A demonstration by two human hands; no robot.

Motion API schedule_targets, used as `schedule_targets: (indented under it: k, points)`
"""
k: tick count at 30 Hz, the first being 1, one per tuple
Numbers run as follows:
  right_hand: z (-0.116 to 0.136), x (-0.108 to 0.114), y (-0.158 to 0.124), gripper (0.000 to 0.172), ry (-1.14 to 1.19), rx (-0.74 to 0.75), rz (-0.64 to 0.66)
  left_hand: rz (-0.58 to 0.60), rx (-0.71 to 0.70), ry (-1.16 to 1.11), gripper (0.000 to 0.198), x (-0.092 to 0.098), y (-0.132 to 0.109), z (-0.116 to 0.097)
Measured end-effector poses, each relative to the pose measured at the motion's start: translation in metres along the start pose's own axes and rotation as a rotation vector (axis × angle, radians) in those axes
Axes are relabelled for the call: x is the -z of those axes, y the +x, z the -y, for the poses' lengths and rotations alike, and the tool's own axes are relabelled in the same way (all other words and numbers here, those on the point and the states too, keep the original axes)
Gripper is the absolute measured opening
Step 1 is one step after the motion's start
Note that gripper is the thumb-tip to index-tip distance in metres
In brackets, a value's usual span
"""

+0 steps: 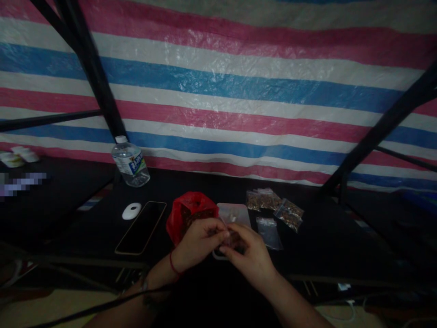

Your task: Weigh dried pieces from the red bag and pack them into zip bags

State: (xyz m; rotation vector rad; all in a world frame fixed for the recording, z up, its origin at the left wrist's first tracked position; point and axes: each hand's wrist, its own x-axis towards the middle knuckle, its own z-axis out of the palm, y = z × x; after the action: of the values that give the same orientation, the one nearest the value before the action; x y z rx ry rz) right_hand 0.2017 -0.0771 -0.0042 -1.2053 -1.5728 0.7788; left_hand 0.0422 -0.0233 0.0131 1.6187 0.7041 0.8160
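Label on the water bottle is illegible.

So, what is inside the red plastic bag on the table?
Through the red plastic bag something dark brown shows, too dim to name. The left hand, holding a small clear bag, covers its lower side, so what lies there is hidden.

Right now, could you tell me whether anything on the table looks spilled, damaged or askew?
Nothing stands out. The water bottle stands upright and capped, the phone lies flat, the filled zip bags lie together unspilled, and the left hand and right hand pinch a small clear bag.
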Motion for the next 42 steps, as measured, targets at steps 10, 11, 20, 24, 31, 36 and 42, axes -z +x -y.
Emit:
schedule_targets:
  k: [10, 11, 20, 24, 31, 36, 42]
  points:
    - [0.001, 0.011, 0.009, 0.017, 0.169, -0.051, 0.134, 0.035, -0.007, 0.048, 0.017, -0.001, 0.0, 0.003]
    - [0.0, 0.012, 0.009, 0.017, 0.169, -0.066, 0.13, 0.044, -0.014, 0.09, 0.018, -0.001, 0.0, 0.001]
    - [0.001, 0.012, 0.004, 0.022, -0.35, 0.175, 0.214, 0.02, -0.095, 0.525, 0.013, -0.007, -0.004, -0.001]
    - [0.004, 0.015, 0.0, 0.022, -0.489, 0.198, -0.011, -0.04, -0.04, 0.58, 0.014, -0.006, -0.007, -0.002]
    - [0.008, 0.03, 0.004, 0.013, -0.236, 0.299, 0.027, 0.126, -0.212, 0.626, 0.014, 0.013, -0.015, -0.023]
    - [-0.001, 0.027, 0.003, 0.081, -0.081, 0.139, 0.358, 0.325, -0.347, 0.634, 0.014, 0.029, -0.017, -0.026]
    - [-0.017, 0.003, 0.008, 0.054, 0.221, -0.134, 0.276, 0.127, -0.335, 0.732, 0.02, 0.056, -0.006, -0.013]
